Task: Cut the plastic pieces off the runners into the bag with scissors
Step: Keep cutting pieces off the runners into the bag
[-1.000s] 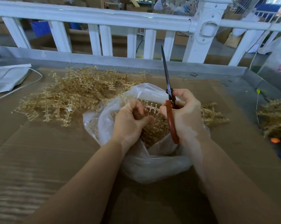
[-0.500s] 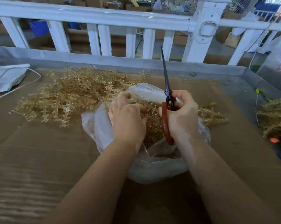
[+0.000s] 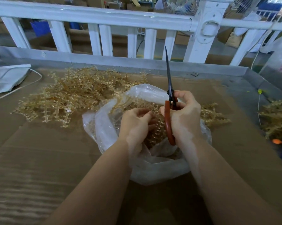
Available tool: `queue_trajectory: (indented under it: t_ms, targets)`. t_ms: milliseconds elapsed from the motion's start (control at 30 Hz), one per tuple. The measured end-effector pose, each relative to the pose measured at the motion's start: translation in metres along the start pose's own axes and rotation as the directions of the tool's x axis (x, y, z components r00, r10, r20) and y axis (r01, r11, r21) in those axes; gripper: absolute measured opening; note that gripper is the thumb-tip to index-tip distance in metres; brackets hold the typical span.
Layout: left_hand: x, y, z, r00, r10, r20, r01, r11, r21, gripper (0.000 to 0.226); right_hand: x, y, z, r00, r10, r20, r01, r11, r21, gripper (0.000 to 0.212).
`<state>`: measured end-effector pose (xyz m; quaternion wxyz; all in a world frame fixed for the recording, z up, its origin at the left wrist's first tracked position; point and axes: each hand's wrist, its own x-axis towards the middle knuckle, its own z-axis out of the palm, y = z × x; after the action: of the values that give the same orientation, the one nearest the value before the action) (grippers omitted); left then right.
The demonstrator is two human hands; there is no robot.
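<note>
— Two hands, both over the bag. What does each hold?

— My right hand grips the scissors by the red handles, fingers curled round them; the blades are closed and point up and away from me. My left hand has its fingers curled, pinching a runner just above the open bag mouth, fingertips nearly touching the right thumb.

— Where is the stock?

— One pile of runners lies on the cardboard behind and left of the bag; a smaller heap sits right of it, partly hidden by my right hand. Cut pieces lie inside the bag. A white railing runs behind the table.
</note>
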<state>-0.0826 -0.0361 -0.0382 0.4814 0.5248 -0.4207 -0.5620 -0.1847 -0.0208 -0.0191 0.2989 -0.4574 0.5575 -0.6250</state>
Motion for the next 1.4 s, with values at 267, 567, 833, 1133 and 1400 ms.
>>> queue_trajectory:
  t_ms: [267,567,833,1133,1400]
  targets:
    - [0.008,-0.001,-0.004,0.987,0.077,-0.142,-0.083,0.996,-0.031,0.024,-0.002,0.000,-0.002,0.999,-0.011,0.037,0.012,1.000,-0.017,0.042]
    - [0.010,0.004,-0.005,0.999,0.009,0.052,-0.021,0.971,0.237,0.030,-0.003,-0.001,-0.002,0.999,-0.037,0.003,0.037,0.999,-0.015,0.042]
    - [0.011,0.006,-0.010,0.980,-0.172,0.100,0.196,0.914,-0.356,0.013,-0.004,0.002,0.000,0.998,-0.017,0.063,0.020,0.999,-0.049,0.035]
    - [0.015,-0.001,-0.011,0.991,-0.131,0.003,0.118,0.878,-0.463,0.020,0.000,0.006,-0.013,0.985,-0.102,0.136,0.149,0.907,-0.395,0.035]
    - [0.015,-0.002,-0.011,0.996,-0.091,-0.021,0.060,0.797,-0.601,0.023,-0.018,0.017,-0.025,0.937,-0.171,0.304,0.339,0.650,-0.680,0.039]
